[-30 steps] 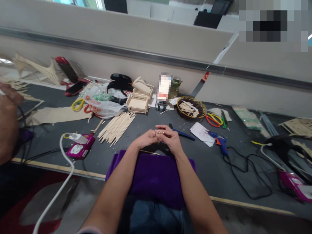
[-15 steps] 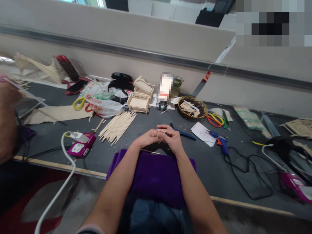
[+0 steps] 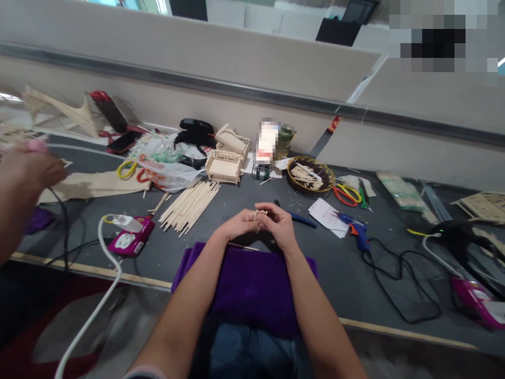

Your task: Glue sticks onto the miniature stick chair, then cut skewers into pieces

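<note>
My left hand (image 3: 236, 227) and my right hand (image 3: 279, 223) meet above the dark table's near edge, fingers pinched on a small bundle of short wooden sticks (image 3: 260, 213) held between them. Under my wrists lies a purple cloth (image 3: 252, 284) with one thin stick (image 3: 241, 246) at its top edge. A pile of long wooden sticks (image 3: 190, 204) lies to the left of my hands, and a blue-handled tool (image 3: 296, 217) lies just right of them.
A small wooden model (image 3: 223, 166) and a plastic bag (image 3: 165, 167) sit behind the sticks. A basket of sticks (image 3: 310, 175), scissors (image 3: 347, 193) and a blue glue gun (image 3: 357, 231) are at right. A pink glue gun (image 3: 130, 238) lies at left. Another person's hand (image 3: 27, 171) is at far left.
My hands have barely moved and still grip the small stick bundle. The other person's hand at far left has shifted rightward and up over the table.
</note>
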Demonstrator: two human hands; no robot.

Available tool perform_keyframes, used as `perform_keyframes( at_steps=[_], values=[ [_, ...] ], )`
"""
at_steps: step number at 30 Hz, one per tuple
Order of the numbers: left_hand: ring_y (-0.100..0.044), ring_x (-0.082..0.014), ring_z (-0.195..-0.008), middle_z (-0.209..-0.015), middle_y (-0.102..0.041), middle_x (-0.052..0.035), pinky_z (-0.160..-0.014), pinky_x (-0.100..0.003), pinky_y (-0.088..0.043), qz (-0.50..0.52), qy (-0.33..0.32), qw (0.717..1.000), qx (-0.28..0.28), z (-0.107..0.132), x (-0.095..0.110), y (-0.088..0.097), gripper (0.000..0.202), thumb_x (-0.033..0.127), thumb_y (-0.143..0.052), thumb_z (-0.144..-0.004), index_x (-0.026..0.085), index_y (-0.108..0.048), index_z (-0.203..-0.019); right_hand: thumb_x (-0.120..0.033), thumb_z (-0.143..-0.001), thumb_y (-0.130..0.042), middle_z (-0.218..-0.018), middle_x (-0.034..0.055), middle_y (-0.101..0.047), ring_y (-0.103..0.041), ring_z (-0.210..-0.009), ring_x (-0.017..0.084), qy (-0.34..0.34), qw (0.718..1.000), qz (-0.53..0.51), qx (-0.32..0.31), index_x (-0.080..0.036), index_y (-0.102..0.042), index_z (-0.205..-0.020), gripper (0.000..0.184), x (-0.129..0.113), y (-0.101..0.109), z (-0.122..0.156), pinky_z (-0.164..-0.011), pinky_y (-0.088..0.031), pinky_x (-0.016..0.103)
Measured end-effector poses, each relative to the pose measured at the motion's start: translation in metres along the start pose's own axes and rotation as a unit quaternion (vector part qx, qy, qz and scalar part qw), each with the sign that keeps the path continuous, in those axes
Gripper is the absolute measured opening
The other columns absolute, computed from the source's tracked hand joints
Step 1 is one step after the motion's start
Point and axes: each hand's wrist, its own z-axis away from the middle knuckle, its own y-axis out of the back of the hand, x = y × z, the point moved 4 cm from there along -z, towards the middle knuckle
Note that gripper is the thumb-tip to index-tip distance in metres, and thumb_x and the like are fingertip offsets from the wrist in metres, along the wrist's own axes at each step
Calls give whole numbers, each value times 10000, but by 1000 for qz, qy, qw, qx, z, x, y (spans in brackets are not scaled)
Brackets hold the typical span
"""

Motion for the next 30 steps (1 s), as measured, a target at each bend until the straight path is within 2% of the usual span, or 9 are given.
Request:
perform_keyframes(
  at_steps=[5,11,14,17,20,22,26,28,30],
  values=[
    [-359,-74,-507,-507,-437,39,-516,-226,-309,-1,-14,1000,-15,0,4,-1,474,559,-756,-641,119,-583,-601,-331,-783,-668,-1027,67,-690,-634,-904,184,38,999,-18,31,-217,-613,-829,135,-4,3,1,-844,-497,339],
    [-461,-98,-577,-576,-544,18,-601,-238,-382,-23,-25,999,-13,-5,-6,1,444,528,-760,-651,118,-591,-625,-292,-789,-648,-1014,72,-676,-620,-972,200,92,995,-14,46,-204,-592,-761,108,-13,4,3,-863,-479,353],
    [-577,-142,-692,-690,-649,-22,-704,-266,-439,-15,-23,999,-23,-7,-10,0,392,483,-771,-663,115,-645,-711,-263,-777,-666,-1037,65,-672,-615,-981,194,143,982,-21,123,-204,-617,-769,77,-23,10,7,-831,-477,335],
    [-660,-201,-840,-849,-719,-86,-787,-301,-471,16,-13,1000,-18,-7,-14,0,368,452,-762,-693,119,-680,-825,-237,-778,-663,-906,29,-690,-622,-753,133,164,954,-78,239,-207,-600,-787,71,-32,22,12,-650,-473,258],
    [-690,-225,-852,-875,-731,-119,-757,-301,-489,37,-5,999,17,-7,-19,5,358,436,-760,-711,114,-674,-840,-248,-775,-651,-745,-20,-672,-519,-485,72,134,929,-155,309,-207,-540,-789,120,-34,32,12,-453,-389,190],
    [-699,-227,-833,-876,-732,-130,-759,-308,-500,67,-11,996,51,-8,-20,9,371,431,-770,-707,104,-671,-852,-273,-761,-658,-719,-32,-665,-522,-457,68,101,920,-184,332,-206,-513,-787,162,-30,35,10,-422,-392,180],
    [-701,-241,-911,-1021,-723,-150,-838,-356,-521,175,-60,974,131,-8,-16,17,364,394,-780,-713,107,-665,-905,-282,-737,-679,-775,-18,-692,-622,-553,91,54,911,-217,347,-207,-492,-808,214,-17,32,5,-519,-511,215],
    [-688,-256,-981,-1094,-706,-153,-864,-378,-528,224,-78,960,151,-7,-14,19,348,354,-777,-725,113,-663,-948,-265,-735,-688,-805,-9,-701,-651,-605,102,54,912,-213,345,-208,-494,-831,224,-11,26,3,-590,-553,249],
    [-674,-271,-1030,-1085,-710,-143,-876,-398,-535,265,-81,947,164,-7,-14,20,339,307,-773,-731,118,-659,-989,-258,-748,-687,-827,2,-701,-670,-651,116,54,923,-187,333,-205,-518,-862,211,-7,19,2,-631,-571,272]
  ],
)
